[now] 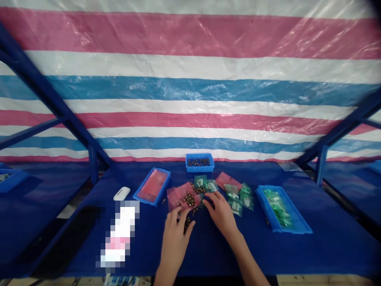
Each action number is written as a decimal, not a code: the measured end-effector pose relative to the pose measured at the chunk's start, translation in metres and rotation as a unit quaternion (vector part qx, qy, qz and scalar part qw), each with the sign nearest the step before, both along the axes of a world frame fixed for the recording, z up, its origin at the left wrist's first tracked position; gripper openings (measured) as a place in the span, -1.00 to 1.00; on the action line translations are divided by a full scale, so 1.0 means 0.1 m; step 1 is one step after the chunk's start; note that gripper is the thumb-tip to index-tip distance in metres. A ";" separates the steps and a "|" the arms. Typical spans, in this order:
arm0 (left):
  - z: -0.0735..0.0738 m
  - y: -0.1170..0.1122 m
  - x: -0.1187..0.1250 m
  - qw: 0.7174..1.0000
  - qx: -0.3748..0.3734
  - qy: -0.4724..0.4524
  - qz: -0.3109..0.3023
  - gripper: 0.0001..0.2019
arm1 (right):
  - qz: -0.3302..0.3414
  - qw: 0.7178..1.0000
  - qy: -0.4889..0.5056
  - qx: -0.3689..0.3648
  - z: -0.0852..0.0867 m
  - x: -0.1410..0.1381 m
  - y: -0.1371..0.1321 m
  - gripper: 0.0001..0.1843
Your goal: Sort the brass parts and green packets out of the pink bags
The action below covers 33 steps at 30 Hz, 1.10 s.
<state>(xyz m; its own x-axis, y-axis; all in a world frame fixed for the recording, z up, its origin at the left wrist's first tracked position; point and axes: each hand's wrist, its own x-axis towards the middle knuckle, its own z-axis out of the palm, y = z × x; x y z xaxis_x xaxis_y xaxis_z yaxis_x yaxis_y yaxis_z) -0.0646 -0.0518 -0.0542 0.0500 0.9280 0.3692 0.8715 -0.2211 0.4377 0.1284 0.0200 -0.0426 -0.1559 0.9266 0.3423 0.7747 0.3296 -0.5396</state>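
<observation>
A heap of small brass fittings (188, 200) lies on a translucent pink plastic bag (175, 197) in front of me. More of the fittings are scattered below it, close to my left hand (175, 240), whose spread fingertips rest beside them. My right hand (220, 212) reaches in from the right, its fingertips at the heap's right side among small green-tinted packets (202, 183). I cannot see whether those fingertips hold anything. Further right, several more green packets (238, 200) lie by a second pink bag (227, 180).
A small blue bin of brass fittings (199, 163) stands at the back. A blue tray with a pink bag (152, 186) sits left, and a blue tray of green packets (282, 210) sits right. A white object (122, 193) lies on the blue tabletop (336, 246), before a striped tarp.
</observation>
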 end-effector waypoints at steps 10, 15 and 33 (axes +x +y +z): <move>-0.05 0.02 -0.01 0.999 0.024 0.030 -0.020 -0.67 | 0.021 1.000 -0.011 0.000 -0.06 0.01 -0.33 -0.87; -0.08 0.00 -0.02 0.999 0.022 0.005 -0.043 -0.69 | 0.051 0.992 0.112 0.000 0.14 0.01 -0.58 -0.84; -0.02 -0.01 0.00 0.996 -0.001 -0.079 -0.040 -0.74 | 0.047 0.998 -0.012 -0.034 0.08 0.02 -0.13 -0.71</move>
<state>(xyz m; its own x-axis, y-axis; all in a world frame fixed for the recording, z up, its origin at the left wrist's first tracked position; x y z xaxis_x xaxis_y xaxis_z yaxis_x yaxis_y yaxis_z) -0.0651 -0.0524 -0.0561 0.0656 0.9242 0.3762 0.7718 -0.2859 0.5679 0.1305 0.0069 -0.0345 -0.2505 0.9285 0.2740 0.7553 0.3645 -0.5447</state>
